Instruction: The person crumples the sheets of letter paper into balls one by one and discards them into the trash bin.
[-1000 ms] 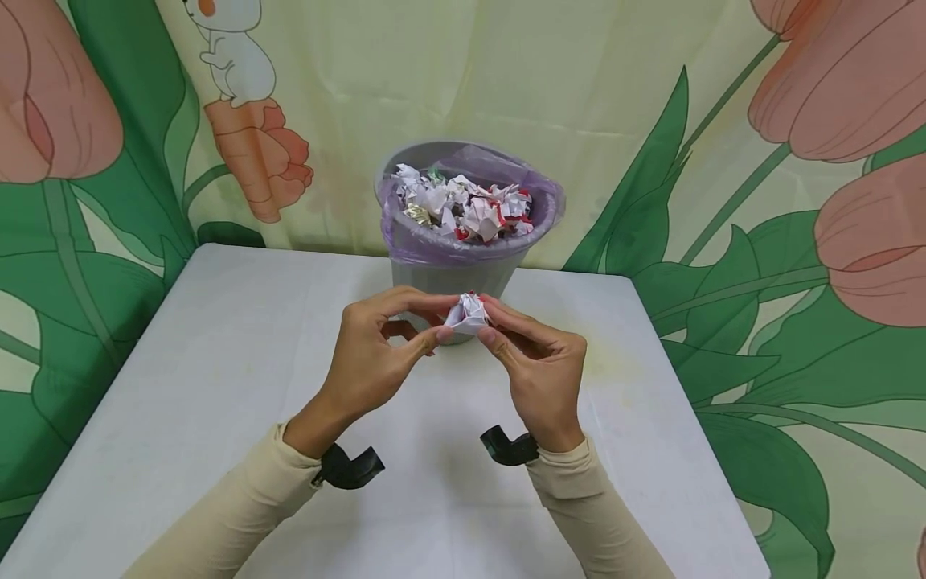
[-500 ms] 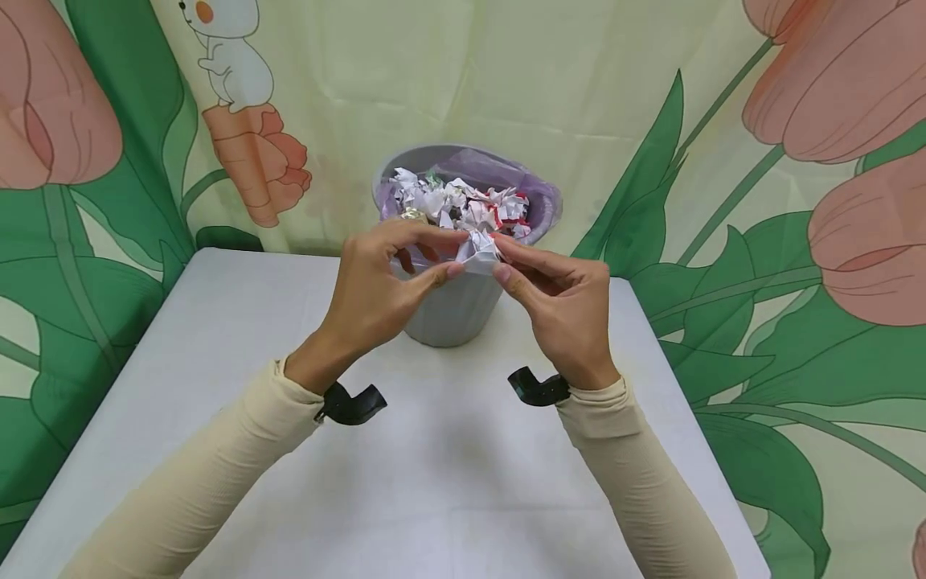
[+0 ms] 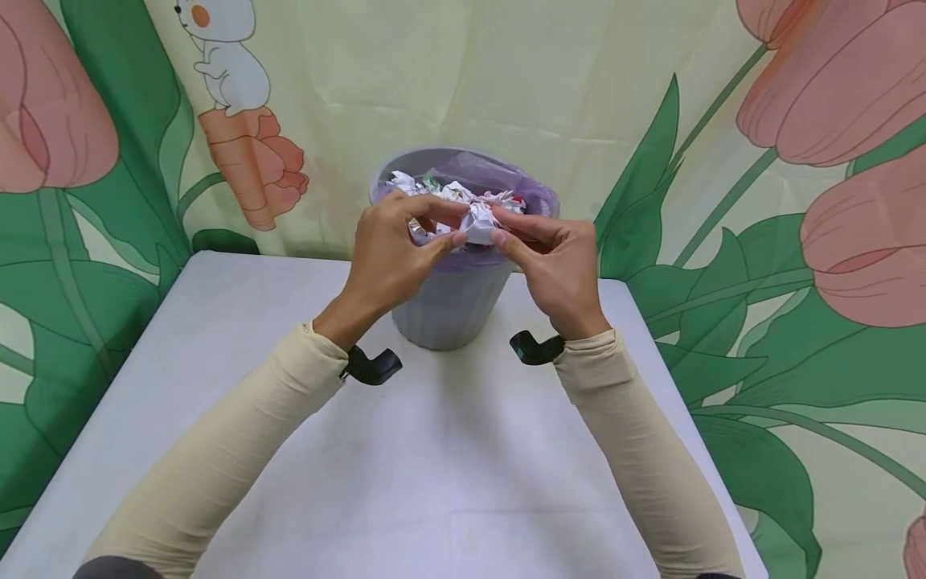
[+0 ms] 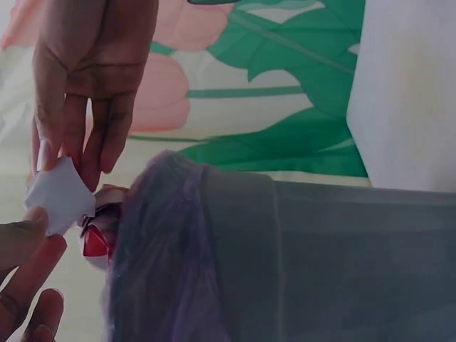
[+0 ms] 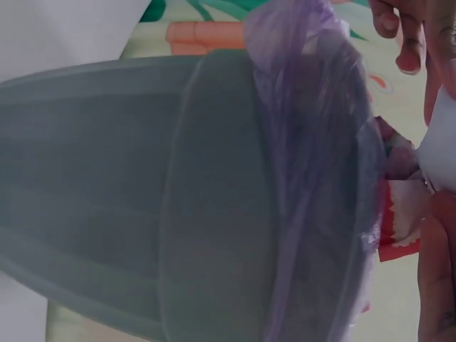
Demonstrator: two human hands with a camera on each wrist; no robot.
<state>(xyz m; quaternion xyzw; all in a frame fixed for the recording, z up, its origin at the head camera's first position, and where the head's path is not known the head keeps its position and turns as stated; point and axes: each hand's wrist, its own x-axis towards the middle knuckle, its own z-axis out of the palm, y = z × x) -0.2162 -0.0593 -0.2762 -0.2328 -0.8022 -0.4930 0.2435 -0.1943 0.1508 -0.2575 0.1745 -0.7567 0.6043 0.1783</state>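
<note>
A small crumpled piece of white paper (image 3: 479, 225) is pinched from both sides, over the front rim of a grey trash bin (image 3: 448, 310). My left hand (image 3: 391, 253) grips its left side between thumb and forefinger. On the opposite side, the thumb and fingers of my right hand (image 3: 560, 269) pinch it too. The left wrist view has the paper's smooth white underside (image 4: 60, 196) just beyond the bin's opening. Crumpled scraps (image 3: 456, 191), mostly white with some red, fill the bin up to its rim and are partly hidden by my hands.
A thin purple bag (image 3: 524, 181) lines the bin and folds over its rim. The bin stands at the back of a white-covered table (image 3: 405, 450). Behind it hangs a curtain (image 3: 550, 88) printed with tulips and a rabbit.
Both hands have moved up and away from me with the paper, from in front of the bin to over its front rim. Both still hold the paper.
</note>
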